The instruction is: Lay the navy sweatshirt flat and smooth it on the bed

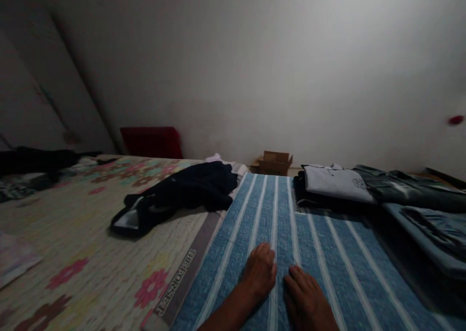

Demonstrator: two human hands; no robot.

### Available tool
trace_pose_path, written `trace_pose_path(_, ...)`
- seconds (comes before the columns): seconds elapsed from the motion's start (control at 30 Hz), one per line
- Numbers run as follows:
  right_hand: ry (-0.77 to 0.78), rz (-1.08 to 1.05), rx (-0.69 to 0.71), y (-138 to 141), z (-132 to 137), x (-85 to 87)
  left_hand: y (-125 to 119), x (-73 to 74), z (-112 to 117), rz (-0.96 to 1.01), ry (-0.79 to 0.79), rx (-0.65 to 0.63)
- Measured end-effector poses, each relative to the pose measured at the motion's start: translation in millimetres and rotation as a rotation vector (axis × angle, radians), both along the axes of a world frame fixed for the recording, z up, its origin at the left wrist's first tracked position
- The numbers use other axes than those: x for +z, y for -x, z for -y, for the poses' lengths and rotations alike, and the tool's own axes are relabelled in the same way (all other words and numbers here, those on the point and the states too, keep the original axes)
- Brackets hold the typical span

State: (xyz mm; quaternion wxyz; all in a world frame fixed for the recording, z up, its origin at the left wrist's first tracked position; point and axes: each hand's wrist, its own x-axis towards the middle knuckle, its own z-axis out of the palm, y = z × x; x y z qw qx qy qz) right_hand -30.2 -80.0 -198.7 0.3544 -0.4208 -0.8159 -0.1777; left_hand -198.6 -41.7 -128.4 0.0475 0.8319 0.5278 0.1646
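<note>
Sheet [309, 243] spread flat at 5 o'clock, my left hand [259, 269] and right hand [306, 293] over it, half-curled, can't tell if gripping; folded clothes [333, 181] at 3 o'clock, presumably stacked for neatness.

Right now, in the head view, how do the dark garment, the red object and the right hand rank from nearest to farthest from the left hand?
1. Right hand: just right of the left hand.
2. Dark garment: ahead and left, on the flowered sheet.
3. Red object: far left, by the wall.
</note>
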Motion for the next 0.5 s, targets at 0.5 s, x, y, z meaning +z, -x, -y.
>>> trace_pose_path(0.5, -0.204, 0.052, 0.080, -14.0, -8.9, -6.3, 18.5, -2.8, -5.4, 0.869, 0.218, 0.255)
